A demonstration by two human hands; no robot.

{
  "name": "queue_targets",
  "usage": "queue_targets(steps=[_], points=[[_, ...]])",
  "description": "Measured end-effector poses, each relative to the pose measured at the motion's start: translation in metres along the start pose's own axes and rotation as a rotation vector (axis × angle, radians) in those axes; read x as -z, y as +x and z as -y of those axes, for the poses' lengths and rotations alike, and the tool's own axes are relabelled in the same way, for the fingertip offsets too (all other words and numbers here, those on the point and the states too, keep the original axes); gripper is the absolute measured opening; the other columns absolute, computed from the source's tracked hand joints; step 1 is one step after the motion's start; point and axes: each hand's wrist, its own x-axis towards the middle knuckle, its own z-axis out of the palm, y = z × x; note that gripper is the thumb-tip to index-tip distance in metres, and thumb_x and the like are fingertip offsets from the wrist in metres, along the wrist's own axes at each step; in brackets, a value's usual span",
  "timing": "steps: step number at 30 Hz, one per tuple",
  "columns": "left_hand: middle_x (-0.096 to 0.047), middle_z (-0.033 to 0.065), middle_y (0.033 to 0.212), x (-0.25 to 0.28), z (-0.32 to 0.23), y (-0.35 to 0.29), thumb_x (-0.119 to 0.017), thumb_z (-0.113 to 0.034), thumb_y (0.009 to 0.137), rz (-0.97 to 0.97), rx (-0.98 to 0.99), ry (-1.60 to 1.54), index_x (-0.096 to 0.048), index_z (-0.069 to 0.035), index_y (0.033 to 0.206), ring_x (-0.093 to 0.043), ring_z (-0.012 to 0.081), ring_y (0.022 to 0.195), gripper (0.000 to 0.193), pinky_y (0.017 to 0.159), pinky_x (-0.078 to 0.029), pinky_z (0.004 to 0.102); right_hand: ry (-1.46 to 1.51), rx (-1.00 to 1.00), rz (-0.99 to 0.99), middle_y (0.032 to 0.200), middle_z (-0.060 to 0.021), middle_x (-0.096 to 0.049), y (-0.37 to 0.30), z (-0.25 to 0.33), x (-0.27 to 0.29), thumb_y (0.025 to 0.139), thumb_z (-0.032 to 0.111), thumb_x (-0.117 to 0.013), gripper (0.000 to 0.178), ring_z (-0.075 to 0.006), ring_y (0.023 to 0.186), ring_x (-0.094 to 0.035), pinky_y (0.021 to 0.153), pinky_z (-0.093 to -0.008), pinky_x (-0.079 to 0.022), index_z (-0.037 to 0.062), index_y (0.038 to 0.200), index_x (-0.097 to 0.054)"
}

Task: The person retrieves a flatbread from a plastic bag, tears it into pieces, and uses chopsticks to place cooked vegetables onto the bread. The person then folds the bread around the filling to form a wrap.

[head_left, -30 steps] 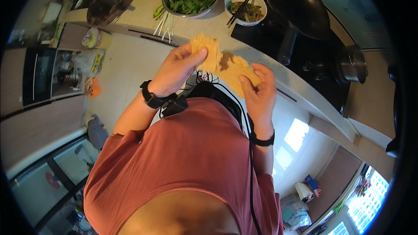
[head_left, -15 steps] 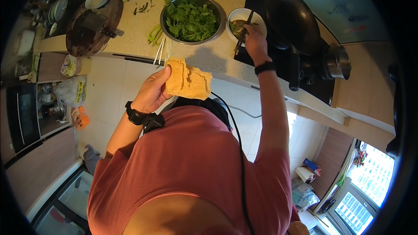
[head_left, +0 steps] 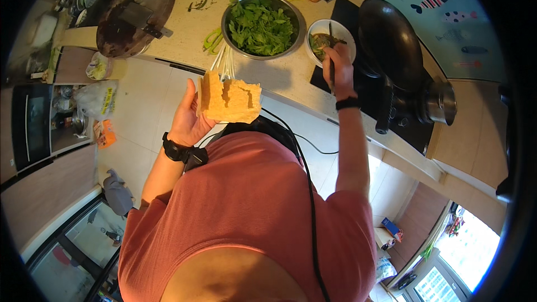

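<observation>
OK so I'm using the steel mixing bowl (head_left: 300, 28) full of leafy greens (head_left: 263, 25) as the landmark here. The torn flatbread (head_left: 238, 100) is in the air on the person's side of that bowl, a bit to its left, hanging past the counter edge. The left hand (head_left: 193, 114) has it: thumb sticking up and looking clear of the bread, other fingers mostly hidden under it, so I can't tell if they're pinching or just propping it up. Bread lies to the right of that thumb, long axis roughly left to right, ragged torn edge pointing away from the person, toward the steel bowl.

Right hand (head_left: 341, 70) is over at the white bowl (head_left: 343, 31), just right of the steel one, fingers closed around dark chopsticks (head_left: 332, 72). Those run nearly straight away from the person, far ends over the greenish-brown food (head_left: 319, 42). The hand covers the middle, so no clue whether they've gripped any.

Main thing spatially: white bowl is farther out and to the right of the bread, with the right hand much nearer to it.
</observation>
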Motion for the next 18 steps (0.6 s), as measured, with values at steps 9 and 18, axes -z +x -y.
queue_targets(steps=[9, 18], points=[[-0.049, 0.0135, 0.135, 0.008, 0.038, 0.041, -0.036, -0.039, 0.1, 0.118, 0.093, 0.041, -0.039, -0.002, 0.137, -0.05, 0.027, 0.122, 0.052, 0.104, -0.04, 0.0403, 0.039, -0.145, -0.555, 0.097, -0.0148, -0.068, -0.088, 0.041, 0.028, 0.095, 0.016, -0.054, 0.021, -0.0184, 0.079, -0.07, 0.072, -0.0264, -0.056, 0.0007, 0.108, -0.06], [-0.044, 0.0142, 0.14, 0.001, 0.054, 0.065, -0.031, -0.038, 0.101, 0.222, 0.185, 0.101, -0.034, -0.002, 0.14, -0.047, 0.0286, 0.127, 0.053, 0.105, -0.039, 0.0424, 0.143, -0.291, -0.525, 0.091, -0.0156, -0.068, -0.064, 0.01, 0.036, 0.09, 0.011, -0.056, 0.018, -0.022, 0.079, -0.07, 0.069, -0.0288, -0.056, -0.0004, 0.104, -0.06]])
